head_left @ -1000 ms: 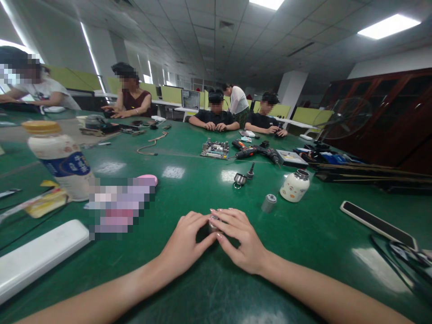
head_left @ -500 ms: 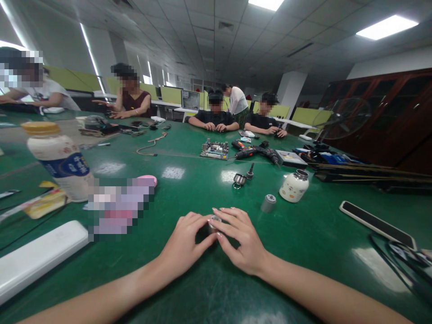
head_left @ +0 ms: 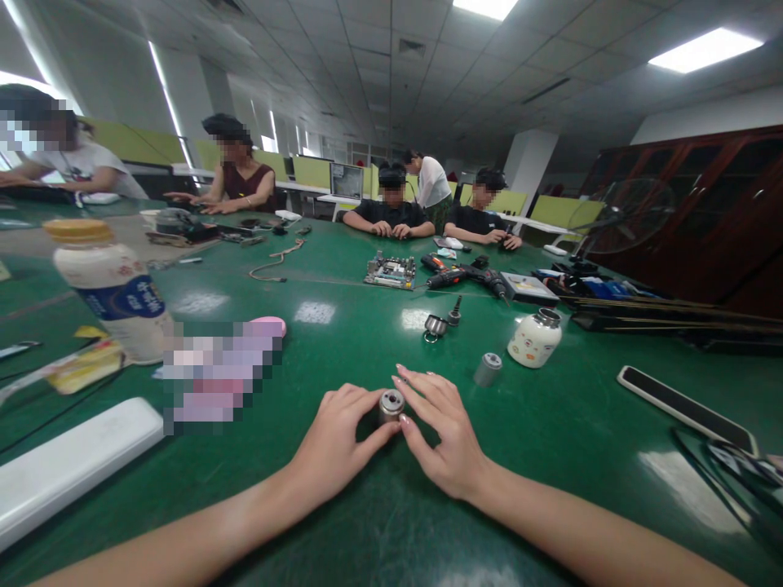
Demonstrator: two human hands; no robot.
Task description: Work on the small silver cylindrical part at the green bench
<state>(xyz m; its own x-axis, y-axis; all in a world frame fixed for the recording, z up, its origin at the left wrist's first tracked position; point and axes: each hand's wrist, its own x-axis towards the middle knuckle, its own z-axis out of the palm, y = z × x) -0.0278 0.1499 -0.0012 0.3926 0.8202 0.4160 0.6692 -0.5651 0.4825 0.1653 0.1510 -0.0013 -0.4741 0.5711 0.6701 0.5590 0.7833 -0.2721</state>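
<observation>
A small metal cylinder (head_left: 391, 407) stands upright on the green tabletop, with small holes and a central opening in its top face. My left hand (head_left: 333, 432) is closed around its left side, thumb in front and index finger behind. Close against the right side is my right hand (head_left: 444, 436), its fingers stretched and apart, the thumb tip at the cylinder's edge. A tiny dark spot shows near its index fingertip, too small to make out. Farther right stands a second metal cylinder (head_left: 488, 370) of similar look.
Beyond my hands lie a metal cup-shaped part (head_left: 435, 327), a dark stepped part (head_left: 454, 311), a circuit board (head_left: 390, 272) and power drills (head_left: 449, 276). A white jar (head_left: 534, 337) and a phone (head_left: 685, 408) lie rightward; a bottle (head_left: 116, 285) and white bar (head_left: 79, 465) leftward. Several people sit around the table.
The fingers of my right hand have lifted off the cylinder's top and shifted slightly right, so its top face now shows. My left hand keeps its grip.
</observation>
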